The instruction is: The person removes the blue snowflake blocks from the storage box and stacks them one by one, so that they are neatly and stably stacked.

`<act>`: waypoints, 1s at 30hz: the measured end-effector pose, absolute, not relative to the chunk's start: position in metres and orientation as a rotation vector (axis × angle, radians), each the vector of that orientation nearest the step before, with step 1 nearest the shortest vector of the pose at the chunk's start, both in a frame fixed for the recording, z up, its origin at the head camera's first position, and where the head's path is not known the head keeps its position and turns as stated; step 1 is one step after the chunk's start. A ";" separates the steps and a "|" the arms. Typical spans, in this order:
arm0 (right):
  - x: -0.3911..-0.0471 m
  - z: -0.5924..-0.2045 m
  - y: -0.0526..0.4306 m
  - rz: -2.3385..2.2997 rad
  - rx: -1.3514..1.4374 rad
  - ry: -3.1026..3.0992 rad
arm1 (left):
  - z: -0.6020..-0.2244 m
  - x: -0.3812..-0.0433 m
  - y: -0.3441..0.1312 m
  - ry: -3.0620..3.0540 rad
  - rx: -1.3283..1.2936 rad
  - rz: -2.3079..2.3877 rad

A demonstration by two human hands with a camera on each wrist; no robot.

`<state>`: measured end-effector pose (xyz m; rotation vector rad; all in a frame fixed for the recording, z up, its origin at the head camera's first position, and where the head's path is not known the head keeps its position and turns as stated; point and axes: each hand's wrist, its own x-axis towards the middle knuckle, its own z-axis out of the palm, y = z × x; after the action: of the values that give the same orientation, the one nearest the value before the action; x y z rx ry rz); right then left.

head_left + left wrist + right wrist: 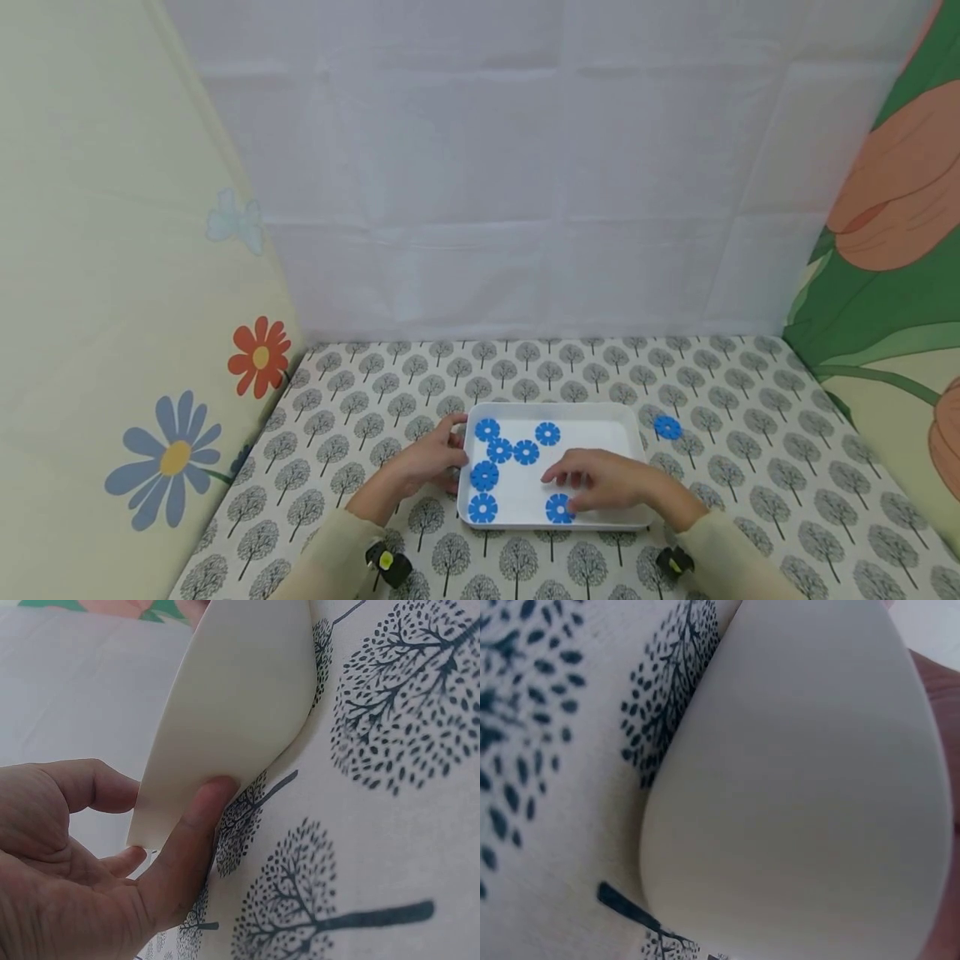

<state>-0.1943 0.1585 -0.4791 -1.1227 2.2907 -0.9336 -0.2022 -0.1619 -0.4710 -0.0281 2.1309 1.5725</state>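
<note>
A white rectangular tray (pixel 517 525) stands on the cloth, with several blue notched discs lying in it, mostly toward its left side. My left hand (pixel 431 457) holds the tray's left end; in the left wrist view the thumb (pixel 199 825) presses the outer wall and other fingers are at the rim. Over the tray's right half is my right hand (pixel 603 481), fingers loosely bent. Its thumb is beside a blue disc (pixel 551 510) near the front wall; whether they touch I cannot tell. In the right wrist view the tray wall (pixel 795 787) hides most of that hand.
One more blue disc (pixel 661 427) lies on the tree-printed cloth (pixel 727 475) right of the tray. A white sheet (pixel 487 167) hangs behind the table, and printed flower panels (pixel 67 333) stand on both sides.
</note>
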 end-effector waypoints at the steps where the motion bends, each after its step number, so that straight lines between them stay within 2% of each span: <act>1: -0.194 -0.480 0.159 -0.923 -1.131 2.288 | -0.471 -0.202 -0.162 2.130 -0.028 1.573; 30: -0.198 -0.487 0.151 -0.708 -1.138 2.341 | -0.473 -0.203 -0.163 2.142 -0.022 1.558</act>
<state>-0.1985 0.1510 -0.4868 -1.1376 2.3406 -0.7084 -0.2034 -0.1627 -0.4733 -0.0220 2.1423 1.5582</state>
